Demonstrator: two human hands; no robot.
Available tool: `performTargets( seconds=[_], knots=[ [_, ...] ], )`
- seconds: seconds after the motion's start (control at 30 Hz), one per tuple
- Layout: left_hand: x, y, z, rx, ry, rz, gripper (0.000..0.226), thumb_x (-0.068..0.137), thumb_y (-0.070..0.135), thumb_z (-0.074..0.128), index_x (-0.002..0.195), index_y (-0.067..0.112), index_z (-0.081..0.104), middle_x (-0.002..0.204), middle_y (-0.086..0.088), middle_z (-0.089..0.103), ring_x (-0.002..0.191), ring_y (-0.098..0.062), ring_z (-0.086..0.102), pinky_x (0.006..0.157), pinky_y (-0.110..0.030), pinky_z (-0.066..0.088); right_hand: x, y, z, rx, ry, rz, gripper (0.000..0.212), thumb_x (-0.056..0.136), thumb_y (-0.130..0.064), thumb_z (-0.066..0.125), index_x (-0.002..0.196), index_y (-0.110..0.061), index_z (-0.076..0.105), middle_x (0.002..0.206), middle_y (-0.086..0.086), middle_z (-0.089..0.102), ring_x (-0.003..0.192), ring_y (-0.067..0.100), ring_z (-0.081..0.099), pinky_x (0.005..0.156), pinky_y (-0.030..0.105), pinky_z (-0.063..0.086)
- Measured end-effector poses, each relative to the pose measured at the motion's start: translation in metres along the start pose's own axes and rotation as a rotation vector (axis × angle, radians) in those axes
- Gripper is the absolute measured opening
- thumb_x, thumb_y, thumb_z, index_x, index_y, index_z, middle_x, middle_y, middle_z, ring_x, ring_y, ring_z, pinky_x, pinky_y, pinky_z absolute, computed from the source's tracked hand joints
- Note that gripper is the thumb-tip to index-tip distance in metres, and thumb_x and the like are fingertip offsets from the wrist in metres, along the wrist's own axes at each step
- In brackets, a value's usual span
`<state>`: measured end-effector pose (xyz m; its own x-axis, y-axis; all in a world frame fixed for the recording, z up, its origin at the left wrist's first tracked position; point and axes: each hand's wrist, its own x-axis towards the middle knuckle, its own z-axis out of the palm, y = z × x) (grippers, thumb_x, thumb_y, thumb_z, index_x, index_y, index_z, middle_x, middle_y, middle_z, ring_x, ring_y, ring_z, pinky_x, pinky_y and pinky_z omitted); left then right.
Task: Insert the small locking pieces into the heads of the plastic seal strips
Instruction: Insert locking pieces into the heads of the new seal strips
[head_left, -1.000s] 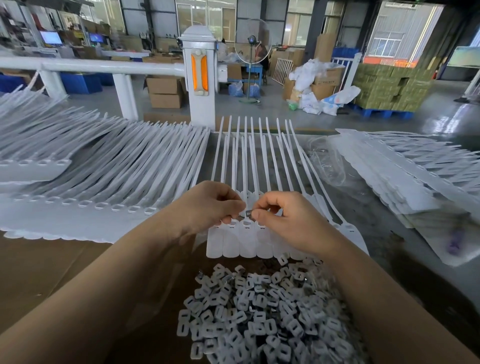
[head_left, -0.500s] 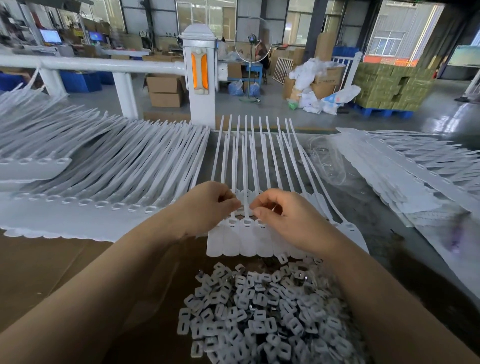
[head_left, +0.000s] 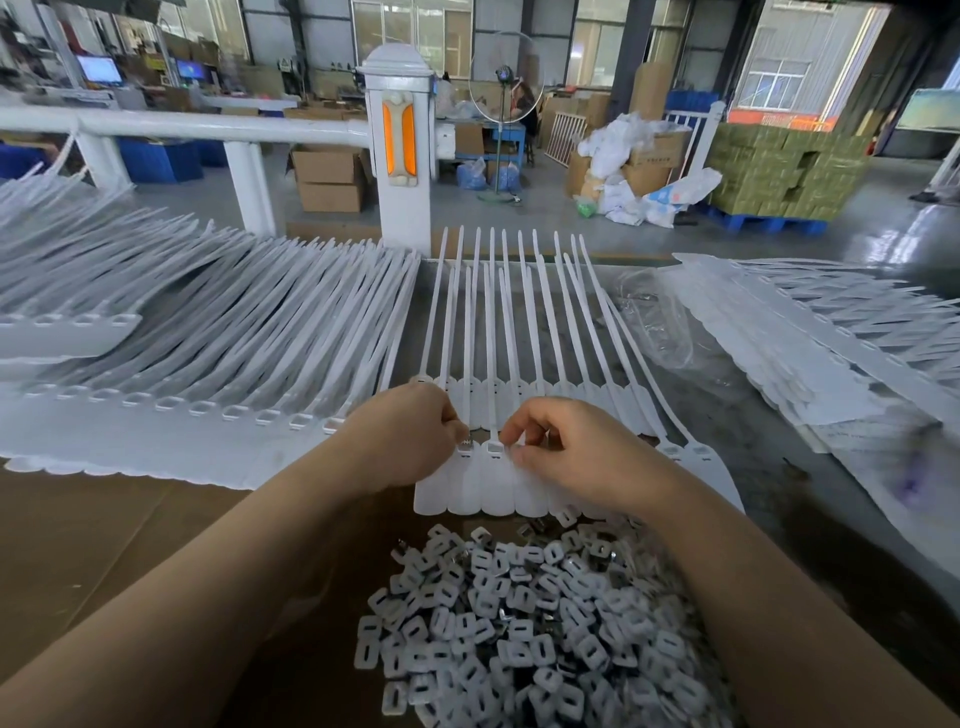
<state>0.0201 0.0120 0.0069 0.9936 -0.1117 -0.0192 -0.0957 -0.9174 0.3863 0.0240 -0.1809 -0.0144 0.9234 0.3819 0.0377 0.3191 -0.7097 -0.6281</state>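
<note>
A row of white plastic seal strips (head_left: 498, 322) lies side by side in front of me, heads and flat tags toward me. My left hand (head_left: 405, 436) pinches a small locking piece (head_left: 464, 445) with metal teeth at the head of one strip. Just to its right, my right hand (head_left: 566, 447) has curled fingers pinching at the head of the neighbouring strip (head_left: 493, 448). A heap of small white locking pieces (head_left: 519, 623) lies on the cardboard just below the tags, between my forearms.
Large fanned stacks of seal strips (head_left: 208, 332) fill the left of the table, and more strips (head_left: 810, 332) lie at the right. A crumpled clear plastic bag (head_left: 654, 322) sits right of the row. A white rail and post (head_left: 400, 145) stand behind the table.
Both hands have dropped slightly toward the strip heads and drawn a little apart. The locking piece once between both hands' fingertips now shows at my left fingertips on a head.
</note>
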Motion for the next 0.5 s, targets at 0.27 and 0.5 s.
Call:
performTargets(
  seconds=[0.27, 0.5],
  knots=[
    [0.0022, -0.0031, 0.0023, 0.009, -0.004, 0.009, 0.018, 0.094, 0.036, 0.061, 0.080, 0.025, 0.065, 0.071, 0.009, 0.063, 0.062, -0.005, 0.056, 0.049, -0.019, 0.034, 0.0004, -0.0016, -0.0002, -0.019, 0.001, -0.009, 0.009, 0.094, -0.028, 0.063, 0.100, -0.034, 0.065, 0.091, -0.012, 0.057, 0.077, 0.002, 0.056, 0.065, 0.016, 0.041],
    [0.0006, -0.0061, 0.0024, -0.025, 0.085, 0.065, 0.013, 0.087, 0.031, 0.071, 0.077, 0.027, 0.065, 0.076, 0.014, 0.061, 0.067, -0.001, 0.055, 0.052, -0.013, 0.034, -0.0002, -0.0017, -0.0005, -0.015, -0.006, 0.004, 0.009, 0.094, -0.029, 0.063, 0.100, -0.035, 0.065, 0.092, -0.012, 0.057, 0.077, 0.001, 0.055, 0.064, 0.015, 0.039]
  ],
)
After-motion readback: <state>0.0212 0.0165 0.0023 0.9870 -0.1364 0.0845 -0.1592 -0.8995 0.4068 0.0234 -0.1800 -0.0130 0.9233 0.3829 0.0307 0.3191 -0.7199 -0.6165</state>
